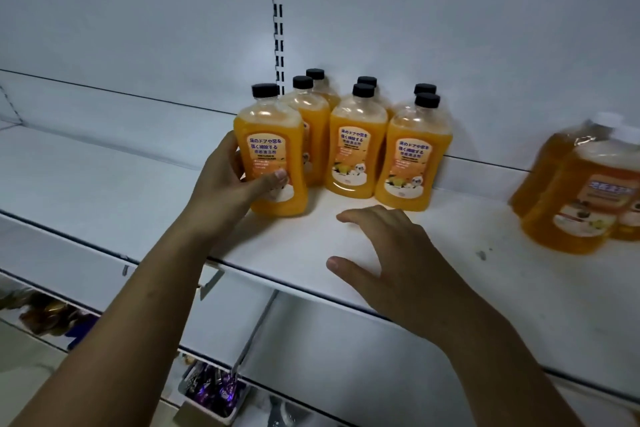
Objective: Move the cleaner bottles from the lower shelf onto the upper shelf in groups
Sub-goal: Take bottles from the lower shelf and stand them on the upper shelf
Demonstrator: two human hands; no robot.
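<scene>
Left hand grips the leftmost orange cleaner bottle mid-frame on the white shelf; right hand hovers spread, holding nothing.

Count as I read it: black-capped orange bottles, 7, with three in the front row and four behind. White-capped orange bottles at far right, at least 2; too blurred for me to fix the total. Hands, 2: left hand, right hand.
</scene>
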